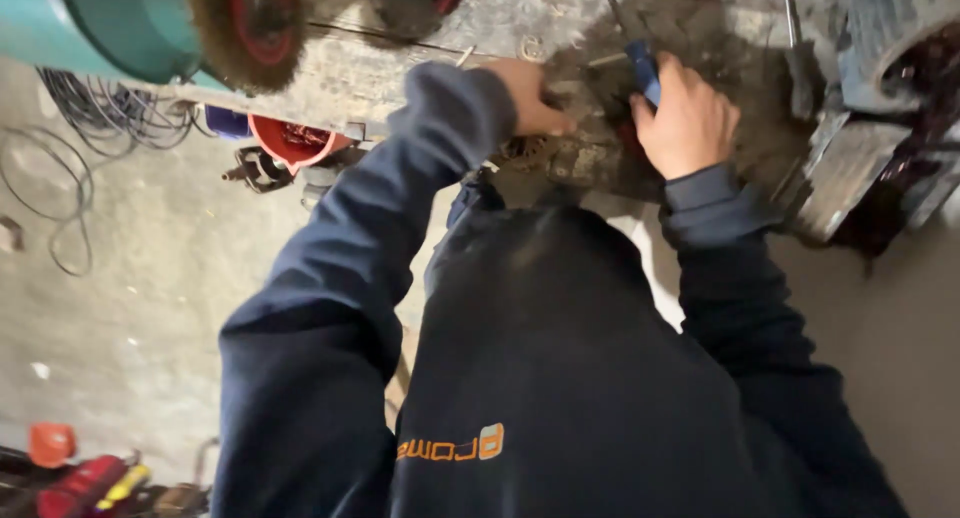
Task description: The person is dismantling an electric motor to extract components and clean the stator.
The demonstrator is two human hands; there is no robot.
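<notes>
My left hand (530, 96) rests with its fingers curled on a rusty, dirty metal part (590, 148) at the edge of a worn workbench (380, 68). My right hand (688, 118) is closed around a tool with a blue handle (645, 70) whose metal tips point away from me over the same part. Both arms are in dark blue sleeves. What the left fingers pinch is hidden.
A teal bench grinder (110, 23) with a wire brush wheel (250, 23) stands at the bench's left end. A red bucket (290, 140) and cables (90, 128) sit on the concrete floor. A ribbed metal piece (850, 173) lies to the right.
</notes>
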